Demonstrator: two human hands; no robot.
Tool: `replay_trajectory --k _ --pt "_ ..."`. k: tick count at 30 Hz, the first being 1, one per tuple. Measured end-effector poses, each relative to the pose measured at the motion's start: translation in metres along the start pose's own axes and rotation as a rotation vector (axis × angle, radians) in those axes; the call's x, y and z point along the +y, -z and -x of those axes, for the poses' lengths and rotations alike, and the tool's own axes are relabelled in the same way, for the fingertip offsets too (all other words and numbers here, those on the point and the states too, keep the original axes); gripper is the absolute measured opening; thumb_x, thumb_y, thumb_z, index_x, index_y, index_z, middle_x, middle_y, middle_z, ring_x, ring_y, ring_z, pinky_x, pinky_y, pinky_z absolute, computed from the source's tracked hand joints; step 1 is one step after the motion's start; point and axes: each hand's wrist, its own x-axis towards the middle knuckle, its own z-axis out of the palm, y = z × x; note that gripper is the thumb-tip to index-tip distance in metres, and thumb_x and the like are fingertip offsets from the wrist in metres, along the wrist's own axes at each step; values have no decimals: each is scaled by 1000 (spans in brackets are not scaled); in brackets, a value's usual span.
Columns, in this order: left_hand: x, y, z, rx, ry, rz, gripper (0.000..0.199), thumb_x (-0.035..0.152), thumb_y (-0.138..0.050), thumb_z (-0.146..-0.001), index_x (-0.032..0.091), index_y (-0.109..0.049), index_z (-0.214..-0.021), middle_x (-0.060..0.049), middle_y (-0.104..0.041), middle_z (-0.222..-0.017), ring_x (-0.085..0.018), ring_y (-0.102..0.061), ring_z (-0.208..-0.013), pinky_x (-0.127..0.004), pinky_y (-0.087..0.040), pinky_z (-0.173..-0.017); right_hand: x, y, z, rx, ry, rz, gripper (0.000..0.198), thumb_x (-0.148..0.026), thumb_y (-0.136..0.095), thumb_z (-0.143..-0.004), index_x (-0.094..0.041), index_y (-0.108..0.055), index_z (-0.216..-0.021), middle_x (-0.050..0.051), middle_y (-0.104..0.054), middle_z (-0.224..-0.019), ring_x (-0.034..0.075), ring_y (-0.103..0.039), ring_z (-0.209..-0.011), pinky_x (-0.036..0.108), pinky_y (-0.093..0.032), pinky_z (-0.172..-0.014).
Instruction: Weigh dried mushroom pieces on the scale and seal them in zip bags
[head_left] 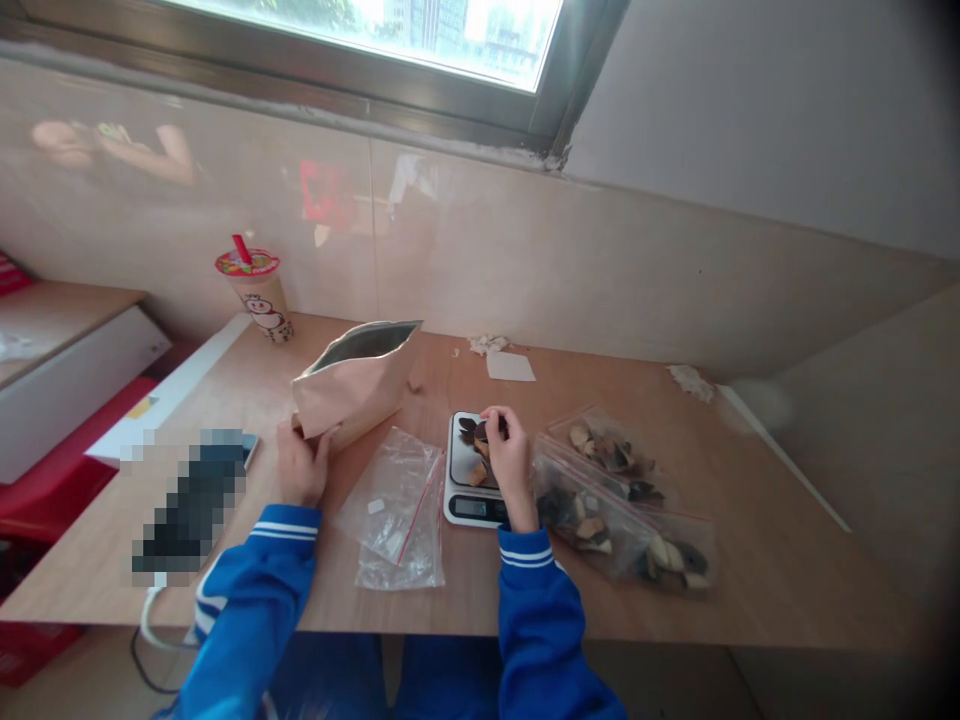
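My left hand (302, 462) grips the lower left corner of a brown stand-up pouch (352, 400), whose top gapes open and shows a silvery inside. Over a small white digital scale (455, 500), my right hand (508, 455) is closed in a pinch at the dark dried pieces, its fingertips partly hiding what they hold. Dark and tan dried pieces (478, 470) lie on the scale's plate. The display is too small to read. Flat clear zip bags (397, 510) with red seal lines rest between my hands.
Several zip bags of dried slices (615, 510) lie right of the scale. A phone (199, 500) with a white cable is at the left, and a lidded drink cup (262, 300) stands near the wall. A white paper (511, 366) and crumpled tissue (489, 344) lie at the back.
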Motion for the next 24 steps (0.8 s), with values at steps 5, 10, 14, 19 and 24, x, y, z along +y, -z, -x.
replay_trajectory --k 5,10,14,19,24 --pt "7 1 -2 18 56 -32 67 67 -62 -72 14 -52 -112 -12 -53 -101 -36 -54 -108 -54 -42 -100 5 11 9 -330 154 235 20 -35 -55 -90 -22 -69 -100 5 -68 -88 20 -61 -84 34 -49 -80" --pt "6 1 -4 81 91 -58 63 65 -63 -72 14 -51 -106 -11 -54 -95 -37 -54 -107 -55 -43 -98 1 25 10 -372 275 256 22 -36 -57 -91 -23 -68 -104 6 -71 -96 22 -59 -91 38 -48 -82" --pt "7 2 -5 73 170 -93 57 65 -62 -71 16 -50 -96 -9 -53 -89 -37 -57 -101 -57 -45 -93 12 33 -9 -228 152 169 36 -45 -44 -96 -20 -68 -101 9 -70 -100 21 -60 -95 38 -47 -88" --pt "11 4 -7 62 192 -49 57 59 -68 -69 15 -51 -101 -9 -54 -90 -36 -57 -102 -57 -46 -93 39 22 -39 -312 -125 -52 62 -59 -23 -97 -16 -66 -107 10 -71 -97 19 -66 -93 34 -50 -85" --pt "14 5 -7 65 163 9 58 55 -71 -68 15 -54 -106 -9 -56 -91 -34 -58 -102 -54 -46 -94 50 18 -44 -396 -268 -97 62 -63 -29 -94 -14 -59 -118 13 -72 -101 20 -69 -92 34 -52 -82"
